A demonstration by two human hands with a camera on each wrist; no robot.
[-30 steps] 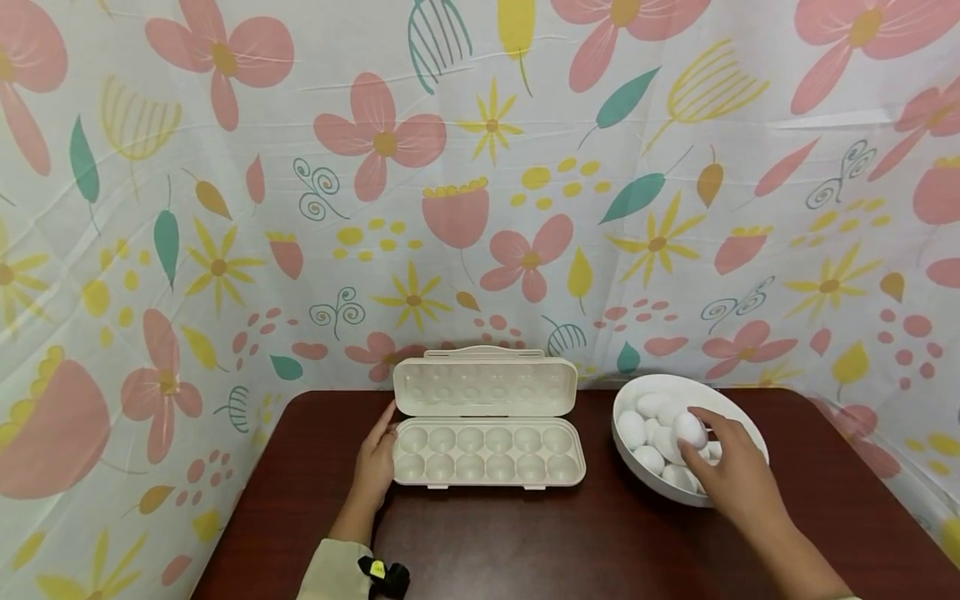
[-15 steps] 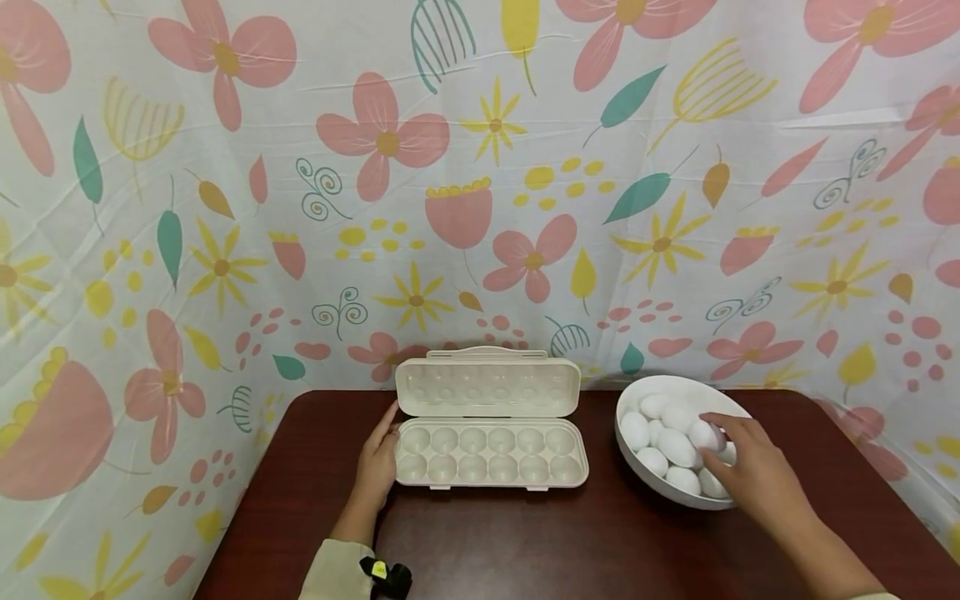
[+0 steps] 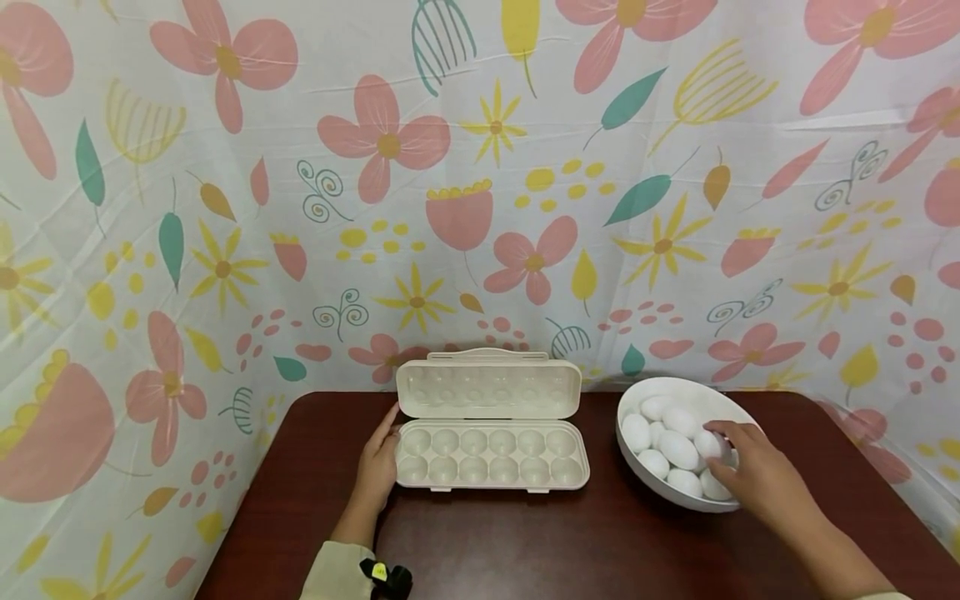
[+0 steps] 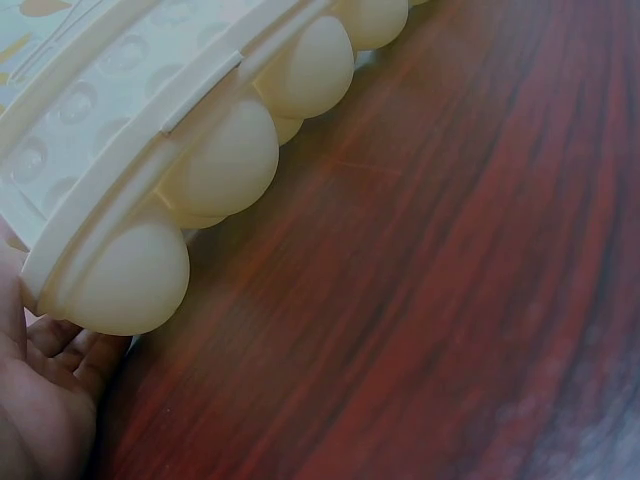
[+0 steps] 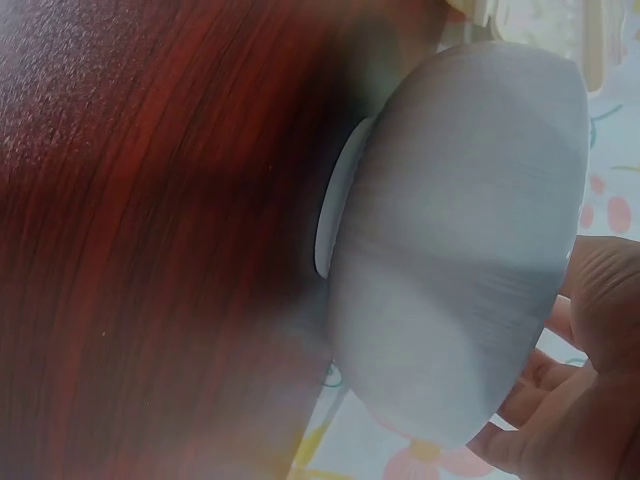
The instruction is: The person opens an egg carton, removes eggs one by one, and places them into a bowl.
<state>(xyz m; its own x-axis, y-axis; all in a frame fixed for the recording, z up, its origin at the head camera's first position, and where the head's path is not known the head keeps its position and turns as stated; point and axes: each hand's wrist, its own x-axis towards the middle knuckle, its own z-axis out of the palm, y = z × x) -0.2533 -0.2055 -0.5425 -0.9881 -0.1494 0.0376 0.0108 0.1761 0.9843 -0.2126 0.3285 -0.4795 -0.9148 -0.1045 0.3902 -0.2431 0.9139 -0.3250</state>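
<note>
At the right of the table, a white bowl (image 3: 633,462) holds several white eggs. My right hand (image 3: 765,471) reaches over its right rim, with thumb and forefinger around one egg (image 3: 707,444) among the others. The right wrist view shows the bowl's outside and part of my hand; the egg is hidden there. Left of the bowl a cream egg carton (image 3: 491,482) lies with its lid raised and bare cups. My left hand (image 3: 377,467) holds the carton's left end, the thumb by the rim and some fingers curled beneath, as the left wrist view shows.
The dark red-brown wooden table (image 3: 525,550) bears both the carton and the bowl. A flower-printed cloth (image 3: 480,208) hangs behind the table and along its sides. The raised lid (image 3: 487,392) stands close to the cloth.
The egg in my right hand has come down from above the bowl and a little to the right, in among the other eggs. My left hand and the carton stay put.
</note>
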